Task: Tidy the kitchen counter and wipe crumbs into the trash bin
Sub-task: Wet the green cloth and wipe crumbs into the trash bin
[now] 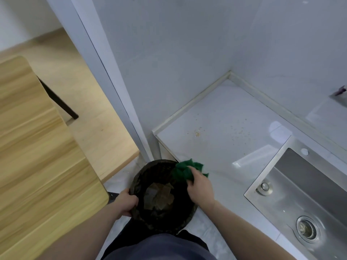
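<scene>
My right hand (201, 186) clenches the green cloth (185, 170) at the counter (234, 132) edge, my left grip (127, 202) steadying the trash bin (150, 167) just beneath; crumbs (197, 132) swept from beyond could miss its rim.

Bare forearms (253, 228), no sleeves; dark blue-grey garment (159, 247) below.

Single head view, steeply downward, close over counter (225, 119) corner, bin (161, 194).

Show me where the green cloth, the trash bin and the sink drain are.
green cloth (183, 168): head view, on its bunched middle.
trash bin (159, 166): head view, on its far rim.
sink drain (306, 229): head view, on the strainer's centre.
</scene>
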`<state>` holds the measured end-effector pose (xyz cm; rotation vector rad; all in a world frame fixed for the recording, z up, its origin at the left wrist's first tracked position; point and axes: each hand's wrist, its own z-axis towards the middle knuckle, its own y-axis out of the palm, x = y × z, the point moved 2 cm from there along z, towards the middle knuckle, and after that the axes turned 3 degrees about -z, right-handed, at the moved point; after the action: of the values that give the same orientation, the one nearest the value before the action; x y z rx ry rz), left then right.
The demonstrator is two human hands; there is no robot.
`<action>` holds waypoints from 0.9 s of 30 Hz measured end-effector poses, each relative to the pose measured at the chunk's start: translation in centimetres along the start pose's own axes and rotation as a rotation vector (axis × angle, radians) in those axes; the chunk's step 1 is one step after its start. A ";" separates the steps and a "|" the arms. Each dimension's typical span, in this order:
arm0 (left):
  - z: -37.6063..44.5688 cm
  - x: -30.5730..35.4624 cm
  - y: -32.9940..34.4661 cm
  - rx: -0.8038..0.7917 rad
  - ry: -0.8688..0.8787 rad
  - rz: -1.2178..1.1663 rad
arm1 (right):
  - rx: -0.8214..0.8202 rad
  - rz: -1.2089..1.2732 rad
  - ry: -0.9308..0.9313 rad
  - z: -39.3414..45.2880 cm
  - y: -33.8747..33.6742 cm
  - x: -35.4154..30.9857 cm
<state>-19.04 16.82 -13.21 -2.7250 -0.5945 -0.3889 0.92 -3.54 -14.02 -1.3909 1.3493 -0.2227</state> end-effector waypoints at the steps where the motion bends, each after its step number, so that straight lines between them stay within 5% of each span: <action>1: 0.0 -0.1 0.0 0.001 0.002 -0.002 | -0.068 0.001 -0.043 0.0 0.6 -0.9; 5: -0.2 -0.2 -0.2 0.005 0.011 -0.008 | -0.175 0.124 -0.171 0.3 0.5 -2.5; 11: 0.2 -0.4 -0.3 0.007 0.016 -0.004 | 0.102 0.349 -0.050 2.2 -5.7 0.6; 19: 1.5 -0.8 -0.3 0.019 -0.005 -0.023 | 0.492 0.152 0.165 5.1 -16.4 11.4; 27: 1.9 -0.9 -0.2 0.055 -0.014 0.000 | 0.155 -0.151 0.325 7.6 -17.6 18.5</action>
<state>-19.55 17.41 -15.22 -2.6775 -0.5999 -0.3490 22.73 -18.84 -12.99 -1.3655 1.4554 -0.6641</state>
